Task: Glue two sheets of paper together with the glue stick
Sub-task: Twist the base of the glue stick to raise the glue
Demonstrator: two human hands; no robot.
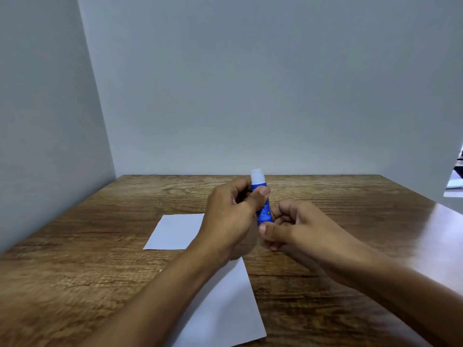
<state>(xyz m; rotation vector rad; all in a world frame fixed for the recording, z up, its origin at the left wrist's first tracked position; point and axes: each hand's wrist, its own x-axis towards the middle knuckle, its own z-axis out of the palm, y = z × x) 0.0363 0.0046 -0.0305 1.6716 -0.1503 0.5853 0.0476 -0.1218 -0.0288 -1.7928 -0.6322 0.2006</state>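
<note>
I hold a blue glue stick (263,209) upright above the wooden table (338,221), its pale translucent top end pointing up. My left hand (230,214) grips the upper part of the tube, thumb across it. My right hand (290,226) pinches the tube's bottom end between thumb and fingers. A small white sheet (175,231) lies flat on the table behind my left wrist. A second, larger white sheet (225,309) lies nearer to me, partly hidden under my left forearm.
Plain grey walls close in the table at the back and on the left. The table's right part shines with reflected light (441,234). At the far right edge a gap shows some blurred objects (456,176).
</note>
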